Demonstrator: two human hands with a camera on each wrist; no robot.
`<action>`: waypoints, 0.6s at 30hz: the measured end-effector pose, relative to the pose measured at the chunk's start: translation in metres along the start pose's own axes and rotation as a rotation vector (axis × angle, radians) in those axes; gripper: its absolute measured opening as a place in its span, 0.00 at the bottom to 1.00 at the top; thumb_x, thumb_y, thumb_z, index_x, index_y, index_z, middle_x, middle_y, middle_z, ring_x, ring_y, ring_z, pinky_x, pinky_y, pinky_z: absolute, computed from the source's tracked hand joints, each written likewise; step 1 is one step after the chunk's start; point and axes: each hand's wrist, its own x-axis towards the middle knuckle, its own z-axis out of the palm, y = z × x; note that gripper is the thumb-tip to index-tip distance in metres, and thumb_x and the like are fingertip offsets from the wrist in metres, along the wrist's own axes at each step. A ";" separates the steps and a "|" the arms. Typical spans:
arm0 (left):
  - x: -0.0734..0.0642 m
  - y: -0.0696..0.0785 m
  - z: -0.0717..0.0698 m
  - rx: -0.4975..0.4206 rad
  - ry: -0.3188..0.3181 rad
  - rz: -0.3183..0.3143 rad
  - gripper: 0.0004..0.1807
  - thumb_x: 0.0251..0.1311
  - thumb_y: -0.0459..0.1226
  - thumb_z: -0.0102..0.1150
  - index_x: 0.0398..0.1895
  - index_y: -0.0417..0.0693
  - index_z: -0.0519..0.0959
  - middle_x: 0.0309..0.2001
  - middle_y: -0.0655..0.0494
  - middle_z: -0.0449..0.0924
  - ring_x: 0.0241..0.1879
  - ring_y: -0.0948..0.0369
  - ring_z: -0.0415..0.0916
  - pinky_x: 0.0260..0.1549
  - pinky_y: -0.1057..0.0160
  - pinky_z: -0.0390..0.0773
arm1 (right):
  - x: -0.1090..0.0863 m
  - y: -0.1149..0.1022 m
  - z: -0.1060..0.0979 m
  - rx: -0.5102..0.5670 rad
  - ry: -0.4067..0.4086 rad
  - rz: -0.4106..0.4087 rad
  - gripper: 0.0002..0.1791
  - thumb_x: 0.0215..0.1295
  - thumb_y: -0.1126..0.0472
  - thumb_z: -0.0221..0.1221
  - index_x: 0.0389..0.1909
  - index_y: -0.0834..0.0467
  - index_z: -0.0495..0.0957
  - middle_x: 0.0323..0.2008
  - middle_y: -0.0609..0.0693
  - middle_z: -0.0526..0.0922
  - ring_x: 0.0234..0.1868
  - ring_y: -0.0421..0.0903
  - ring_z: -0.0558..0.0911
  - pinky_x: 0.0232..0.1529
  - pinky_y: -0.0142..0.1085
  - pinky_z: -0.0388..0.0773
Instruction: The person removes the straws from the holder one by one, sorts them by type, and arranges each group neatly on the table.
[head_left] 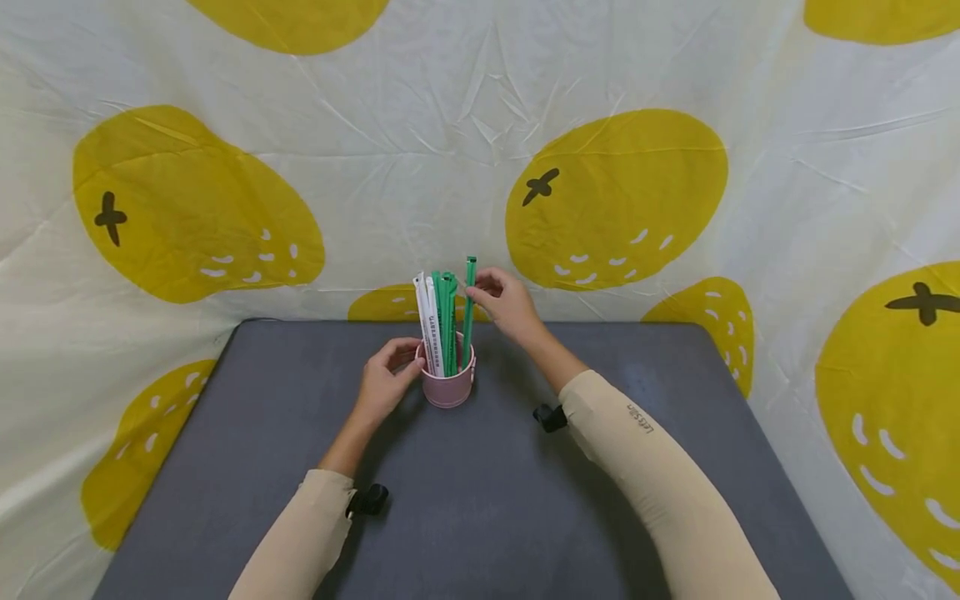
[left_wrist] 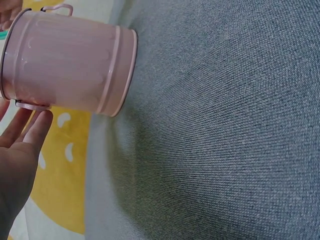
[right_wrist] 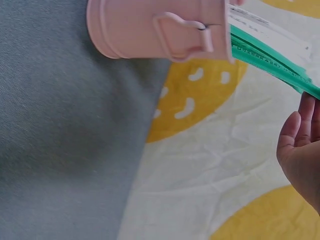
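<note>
A small pink metal bucket stands upright on the dark grey table, with slim white packets and slim green packets upright inside it. My left hand holds the bucket's left side near the rim, fingertips beside a loop handle in the left wrist view. Between thumb and fingers, my right hand pinches the upper part of one green stick packet. That packet stands higher than the others, its lower end inside the bucket's right side. Its bottom tip is hidden.
The grey table ends just behind the bucket. A white cloth with large yellow fruit prints hangs at the back and along both sides. A black wrist camera sits on the left sleeve, another camera on the right.
</note>
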 end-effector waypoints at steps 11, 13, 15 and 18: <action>0.000 0.003 -0.002 0.025 -0.011 -0.013 0.20 0.66 0.30 0.67 0.60 0.35 0.78 0.58 0.36 0.81 0.59 0.42 0.80 0.61 0.45 0.79 | 0.005 -0.032 -0.022 0.089 0.023 -0.100 0.13 0.72 0.62 0.64 0.50 0.67 0.80 0.41 0.58 0.82 0.40 0.51 0.81 0.41 0.25 0.79; 0.001 0.003 -0.002 0.020 -0.013 -0.003 0.21 0.66 0.30 0.67 0.60 0.33 0.77 0.58 0.34 0.81 0.59 0.41 0.79 0.62 0.41 0.77 | 0.006 -0.038 -0.026 0.104 0.024 -0.116 0.13 0.72 0.65 0.63 0.51 0.70 0.80 0.40 0.58 0.82 0.38 0.49 0.80 0.40 0.25 0.79; 0.001 0.003 -0.002 0.018 -0.015 0.009 0.21 0.66 0.29 0.66 0.60 0.32 0.77 0.58 0.33 0.80 0.59 0.40 0.79 0.62 0.40 0.77 | 0.007 -0.043 -0.030 0.116 0.027 -0.125 0.13 0.72 0.66 0.62 0.51 0.72 0.79 0.40 0.58 0.82 0.36 0.45 0.79 0.40 0.24 0.79; 0.001 0.005 -0.001 0.021 -0.013 0.010 0.21 0.65 0.30 0.67 0.60 0.33 0.78 0.57 0.34 0.81 0.58 0.41 0.80 0.62 0.41 0.77 | 0.008 -0.051 -0.036 0.142 0.043 -0.153 0.13 0.71 0.69 0.62 0.51 0.73 0.79 0.38 0.55 0.82 0.34 0.43 0.78 0.39 0.24 0.79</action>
